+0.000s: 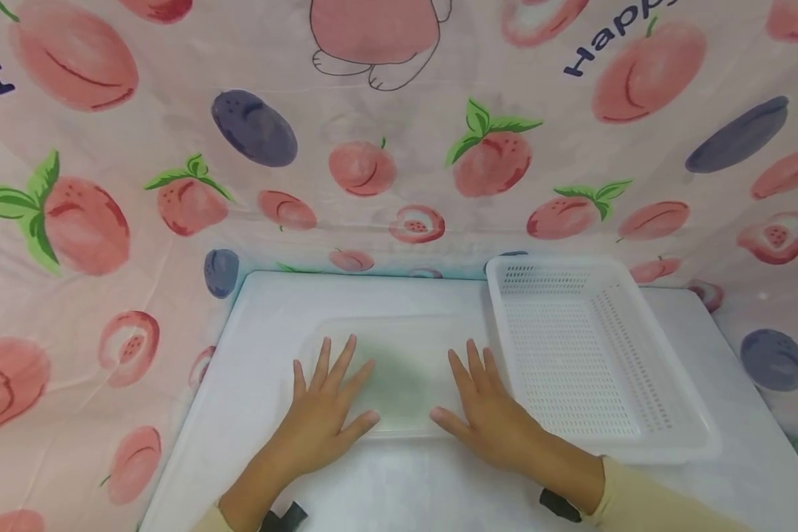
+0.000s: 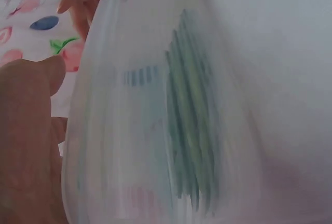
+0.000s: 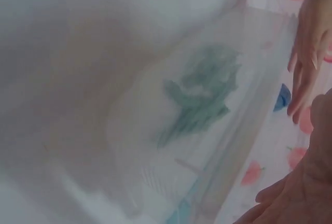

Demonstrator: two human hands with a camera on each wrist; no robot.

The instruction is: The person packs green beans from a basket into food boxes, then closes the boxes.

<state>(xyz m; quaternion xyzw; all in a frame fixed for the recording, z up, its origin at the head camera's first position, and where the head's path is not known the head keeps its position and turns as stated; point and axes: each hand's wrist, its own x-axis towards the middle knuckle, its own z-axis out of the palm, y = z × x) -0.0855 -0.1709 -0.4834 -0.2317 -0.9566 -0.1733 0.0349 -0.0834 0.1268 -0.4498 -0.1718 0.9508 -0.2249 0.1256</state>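
Note:
A translucent, whitish plastic box (image 1: 412, 343) sits on the white table, and green shows dimly through it. Long slender green stalks (image 2: 192, 115) are bundled inside, visible through its wall in the left wrist view; in the right wrist view they appear as a blurred green mass (image 3: 205, 86). My left hand (image 1: 319, 417) is spread at the box's left side, fingers straight. At the right side my right hand (image 1: 495, 421) is likewise spread with straight fingers. Neither hand grips anything. Whether the palms touch the box or hover over it, I cannot tell.
A white perforated plastic basket (image 1: 565, 362) stands on the table to the right, close beside my right hand. Behind and along the sides hangs a pink fruit-print cloth (image 1: 346, 111). The white tabletop (image 1: 253, 332) extends to the left and in front.

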